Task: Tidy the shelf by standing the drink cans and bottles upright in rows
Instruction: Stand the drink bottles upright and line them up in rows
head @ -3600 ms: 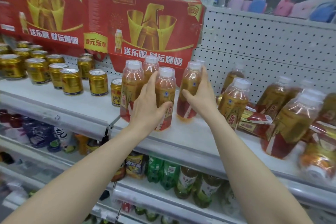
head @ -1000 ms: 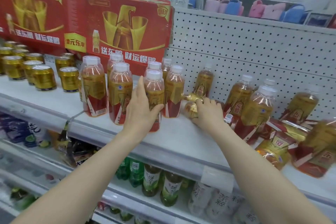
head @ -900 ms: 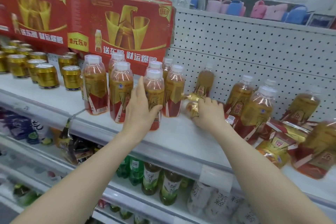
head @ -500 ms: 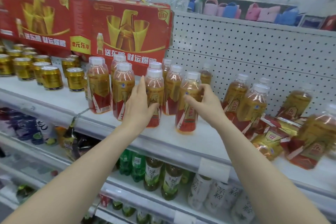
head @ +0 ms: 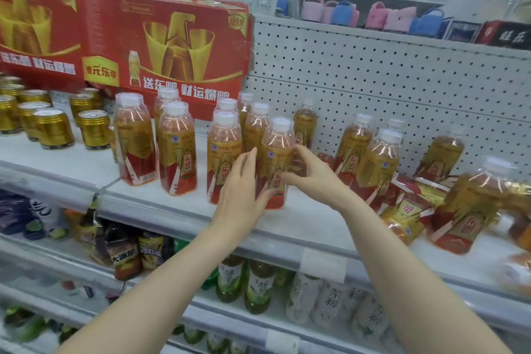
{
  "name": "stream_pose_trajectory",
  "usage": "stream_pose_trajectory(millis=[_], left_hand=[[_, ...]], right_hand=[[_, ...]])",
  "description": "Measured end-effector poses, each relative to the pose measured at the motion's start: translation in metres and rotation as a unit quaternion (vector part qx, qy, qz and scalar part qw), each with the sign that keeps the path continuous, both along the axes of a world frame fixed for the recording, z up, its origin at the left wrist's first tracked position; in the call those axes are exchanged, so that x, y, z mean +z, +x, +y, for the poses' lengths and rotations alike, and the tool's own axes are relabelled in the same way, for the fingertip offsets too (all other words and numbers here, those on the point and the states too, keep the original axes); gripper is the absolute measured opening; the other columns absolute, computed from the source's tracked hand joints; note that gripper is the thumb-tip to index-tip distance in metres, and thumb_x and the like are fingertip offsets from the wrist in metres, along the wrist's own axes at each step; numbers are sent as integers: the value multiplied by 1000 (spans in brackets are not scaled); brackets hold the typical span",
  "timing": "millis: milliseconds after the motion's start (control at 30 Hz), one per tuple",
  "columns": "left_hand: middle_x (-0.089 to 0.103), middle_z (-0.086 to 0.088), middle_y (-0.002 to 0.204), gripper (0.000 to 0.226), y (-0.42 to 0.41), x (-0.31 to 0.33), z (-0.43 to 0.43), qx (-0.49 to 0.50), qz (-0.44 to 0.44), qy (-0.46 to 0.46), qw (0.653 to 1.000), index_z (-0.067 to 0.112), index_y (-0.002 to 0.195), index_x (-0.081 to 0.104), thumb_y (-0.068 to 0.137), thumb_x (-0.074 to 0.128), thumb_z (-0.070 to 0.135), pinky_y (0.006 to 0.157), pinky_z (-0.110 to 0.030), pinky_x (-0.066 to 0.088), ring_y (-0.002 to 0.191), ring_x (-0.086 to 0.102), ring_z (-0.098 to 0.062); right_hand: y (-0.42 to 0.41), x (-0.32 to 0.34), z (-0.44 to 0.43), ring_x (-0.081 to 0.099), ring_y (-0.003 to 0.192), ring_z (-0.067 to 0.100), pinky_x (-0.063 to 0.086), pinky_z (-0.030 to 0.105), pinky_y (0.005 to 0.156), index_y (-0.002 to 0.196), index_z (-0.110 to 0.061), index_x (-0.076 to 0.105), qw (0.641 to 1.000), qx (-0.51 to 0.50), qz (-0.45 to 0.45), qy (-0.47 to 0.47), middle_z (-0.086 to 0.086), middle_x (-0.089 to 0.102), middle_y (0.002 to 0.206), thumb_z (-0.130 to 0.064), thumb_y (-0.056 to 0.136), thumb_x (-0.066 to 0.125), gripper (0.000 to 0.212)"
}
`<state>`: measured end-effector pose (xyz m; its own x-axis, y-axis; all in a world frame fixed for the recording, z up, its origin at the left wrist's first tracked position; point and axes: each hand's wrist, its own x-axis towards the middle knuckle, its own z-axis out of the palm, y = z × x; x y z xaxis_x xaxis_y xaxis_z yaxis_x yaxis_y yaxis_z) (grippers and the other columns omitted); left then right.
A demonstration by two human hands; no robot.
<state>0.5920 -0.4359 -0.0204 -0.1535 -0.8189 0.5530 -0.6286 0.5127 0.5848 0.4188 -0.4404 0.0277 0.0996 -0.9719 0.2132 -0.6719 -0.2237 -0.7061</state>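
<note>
Head view | energy-drink bottle (head: 277, 152) stood upright, long axis vertical, near shelf (head: 301, 224) front | left hand (head: 241, 190) pressed straight fingers on its left side | right hand (head: 313, 178) gripped its right side | toppled bottles (head: 405, 210) lay rightward, nearer right hand.

Standing bottles (head: 176, 149): you have nine in rows at 12 o'clock and three more at 2 o'clock.
Tilted or fallen bottles (head: 474, 204): several at 3 o'clock; blur keeps you from an exact count.
Gold cans (head: 53, 132): at least eight at 10 o'clock.
Red cartons (head: 172, 43): two at 11 o'clock.
</note>
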Motion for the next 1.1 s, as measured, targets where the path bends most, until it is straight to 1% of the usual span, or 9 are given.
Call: stream_pose_trajectory(millis=[67,133,300,467,533,667,767,933,1100], left_hand=[[21,-1,161,96,-11,1,-8,-5,4,37,999,19,158,5,89,69,38,116,-37,27,147,24,-18],[23,-1,160,102,-22,1,-16,-9,23,72,997,23,157,-1,87,70,40,118,-41,29,146,27,-19],[39,5,153,103,-37,-1,-30,18,78,99,992,38,153,2,80,75,48,109,-52,40,137,42,-24],[41,6,151,99,-36,1,-30,19,63,87,994,32,153,8,81,76,41,111,-37,36,136,42,-17],[40,6,152,99,-34,2,-29,20,60,90,994,31,154,9,81,75,41,111,-37,36,136,42,-17],[45,6,148,97,-32,2,-27,25,59,91,994,28,152,13,80,76,43,110,-41,40,134,46,-18],[48,6,144,95,-32,3,-26,20,55,85,995,26,151,16,80,77,42,108,-37,41,131,48,-17],[49,6,144,97,-29,6,-24,14,57,92,994,25,152,16,79,76,45,109,-40,42,131,48,-17],[51,4,143,90,-25,8,-24,-5,65,106,992,23,153,19,83,73,40,108,-41,42,130,50,-18]], right_hand=[[-22,3,-9,53,125,16,43,34,105,141,-21,49,991,-25,133,-7,-3,55,136,-13,92,59,50],[-40,3,-25,48,130,27,42,40,107,146,-17,43,964,-91,251,-8,6,48,144,-11,92,53,56],[-49,-3,-71,48,126,35,44,44,99,151,-11,28,928,-121,350,40,15,43,142,-16,95,53,62],[-43,-14,-103,47,126,39,43,48,103,152,-9,22,889,-139,430,69,20,45,140,-19,92,54,69],[-41,-9,-106,50,121,38,43,47,102,148,-7,30,870,-143,467,70,20,49,135,-20,91,53,63],[-38,1,-96,56,110,34,46,42,94,125,-7,54,869,-142,461,109,14,59,122,-50,88,54,56],[-41,16,-84,63,93,26,55,35,81,98,-12,60,884,-101,416,188,6,66,104,-47,79,69,42],[-38,11,-78,63,85,23,51,29,65,83,-14,59,922,-114,319,190,6,64,96,-51,73,72,41],[-43,7,-75,62,75,19,46,27,58,90,-14,55,950,-141,239,143,3,63,87,-54,73,72,46]])
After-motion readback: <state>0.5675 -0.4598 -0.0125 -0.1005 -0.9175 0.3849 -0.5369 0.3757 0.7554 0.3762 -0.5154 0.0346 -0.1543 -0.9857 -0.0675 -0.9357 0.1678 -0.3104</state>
